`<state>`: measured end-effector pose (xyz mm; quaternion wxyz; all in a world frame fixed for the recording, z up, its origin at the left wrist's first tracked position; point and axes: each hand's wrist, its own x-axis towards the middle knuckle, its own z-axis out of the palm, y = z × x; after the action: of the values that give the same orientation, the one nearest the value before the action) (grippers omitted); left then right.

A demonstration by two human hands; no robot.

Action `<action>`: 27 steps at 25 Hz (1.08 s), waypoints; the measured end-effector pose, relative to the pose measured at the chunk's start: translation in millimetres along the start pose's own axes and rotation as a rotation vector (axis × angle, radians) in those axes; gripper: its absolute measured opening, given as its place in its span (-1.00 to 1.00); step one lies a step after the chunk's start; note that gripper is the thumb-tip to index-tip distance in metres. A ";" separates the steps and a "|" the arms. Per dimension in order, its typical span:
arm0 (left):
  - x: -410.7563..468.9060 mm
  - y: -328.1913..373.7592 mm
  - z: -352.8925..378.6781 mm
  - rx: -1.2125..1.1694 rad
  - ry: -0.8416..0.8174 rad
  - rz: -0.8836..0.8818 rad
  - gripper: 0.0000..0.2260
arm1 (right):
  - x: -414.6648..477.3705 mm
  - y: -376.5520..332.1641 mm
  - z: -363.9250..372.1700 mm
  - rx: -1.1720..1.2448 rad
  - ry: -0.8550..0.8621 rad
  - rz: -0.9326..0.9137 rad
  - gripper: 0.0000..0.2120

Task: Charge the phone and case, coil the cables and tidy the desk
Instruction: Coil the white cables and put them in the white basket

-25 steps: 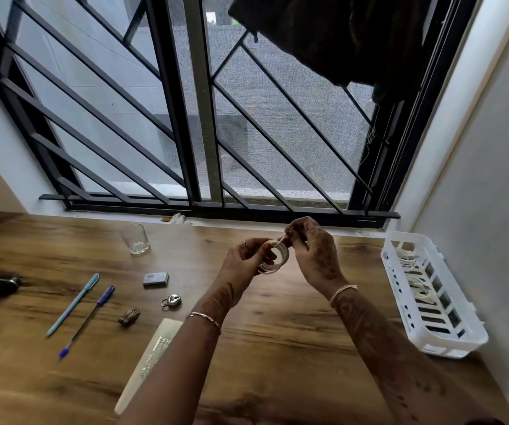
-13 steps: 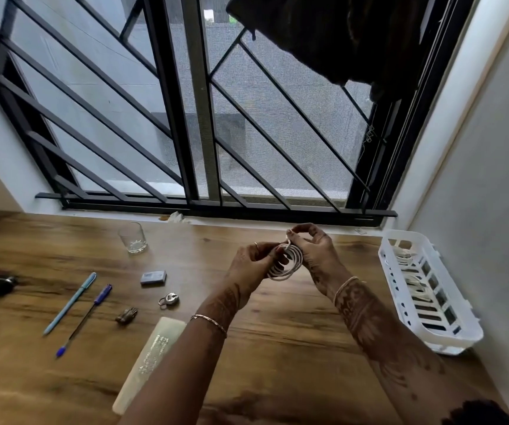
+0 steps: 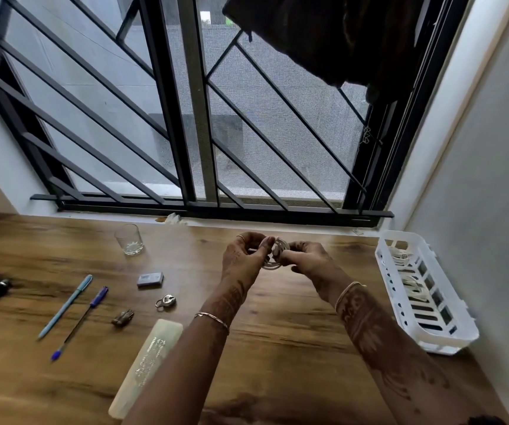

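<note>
Wooden desk under window; left hand, right hand pinch coiled cable; basket at right edge.

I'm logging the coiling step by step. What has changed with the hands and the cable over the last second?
Both hands have stayed on the white cable coil throughout. The right hand has dropped from above the coil to level with it, and the left hand now pinches it with the thumb. Nothing was let go. The pens, glass and basket have not moved.
</note>
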<state>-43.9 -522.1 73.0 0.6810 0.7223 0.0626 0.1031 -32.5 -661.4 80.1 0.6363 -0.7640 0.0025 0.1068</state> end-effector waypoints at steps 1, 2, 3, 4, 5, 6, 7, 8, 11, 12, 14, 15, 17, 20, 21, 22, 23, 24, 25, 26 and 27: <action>0.3 1.4 0.3 -0.001 -0.014 0.008 -0.94 | 0.0 -1.6 -0.7 0.054 -0.011 0.063 -0.99; 0.6 2.3 0.9 -0.006 -0.029 0.015 -0.94 | -0.6 -3.4 -1.7 0.110 -0.039 0.125 -0.96; 0.8 2.5 1.5 -0.007 -0.041 0.020 -0.93 | -1.4 -4.2 -2.8 0.156 -0.077 0.169 -0.94; 1.3 1.6 2.0 -0.001 -0.046 0.024 -0.92 | -3.4 -5.2 -3.4 0.178 -0.113 0.180 -0.93; 1.3 0.5 2.5 0.007 -0.049 0.024 -0.91 | -4.1 -4.0 -4.2 0.177 -0.142 0.156 -0.93; 1.2 -1.2 2.5 0.012 -0.051 0.022 -0.89 | -5.5 -2.3 -4.6 0.163 -0.162 0.110 -0.94; 0.6 -2.9 2.4 0.014 -0.050 0.017 -0.88 | -6.5 0.7 -4.8 0.143 -0.167 0.053 -0.93; 0.5 -5.0 1.9 0.012 -0.044 0.006 -0.86 | -8.0 3.4 -4.5 0.121 -0.157 -0.006 -0.90; 0.5 -7.1 1.5 -0.041 -0.067 -0.038 -0.84 | -7.2 13.0 -3.0 0.038 0.031 -0.147 -0.80; 0.4 -7.4 2.9 -0.060 -0.093 -0.059 -0.84 | -6.3 15.0 -3.9 0.005 0.130 -0.189 -0.84; 0.4 -9.3 7.8 -0.064 -0.148 -0.108 -0.85 | -5.8 16.9 -9.5 -0.090 0.277 -0.280 -0.93; -0.3 -10.2 10.2 -0.079 -0.173 -0.136 -0.87 | -6.0 17.3 -13.4 -0.146 0.299 -0.319 -0.93; -2.9 -13.4 20.2 -0.163 -0.239 -0.188 -0.88 | -11.9 18.4 -25.9 -0.201 0.312 -0.332 -0.89; -8.8 -15.4 34.5 -0.263 -0.334 -0.241 -0.91 | -24.2 21.5 -44.2 -0.067 0.311 -0.254 -0.86; -11.5 -15.2 41.3 -0.274 -0.368 -0.250 -0.93 | -29.8 23.6 -50.8 -0.028 0.319 -0.233 -0.86; -14.1 -15.4 50.2 -0.271 -0.402 -0.254 -0.91 | -35.7 26.1 -58.9 -0.010 0.330 -0.220 -0.87; -16.8 -14.4 59.1 -0.265 -0.428 -0.254 -0.89 | -40.4 29.0 -67.2 -0.001 0.337 -0.208 -0.88; -18.5 -13.7 68.2 -0.252 -0.448 -0.250 -0.89 | -43.5 31.5 -75.6 0.002 0.347 -0.194 -0.90; -20.9 -12.4 80.5 -0.235 -0.469 -0.249 -0.90 | -47.4 33.9 -86.8 -0.008 0.371 -0.177 -0.91; -22.6 -11.5 93.2 -0.211 -0.483 -0.250 -0.91 | -49.8 36.2 -98.4 -0.032 0.399 -0.156 -0.89; -24.7 -9.5 107.2 -0.188 -0.493 -0.258 -0.92 | -51.6 38.0 -111.2 -0.067 0.423 -0.133 -0.88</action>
<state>-42.3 -631.3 56.4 0.7470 0.6454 -0.0233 -0.1577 -70.5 -783.6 70.3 0.6015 -0.7886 0.0817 -0.0980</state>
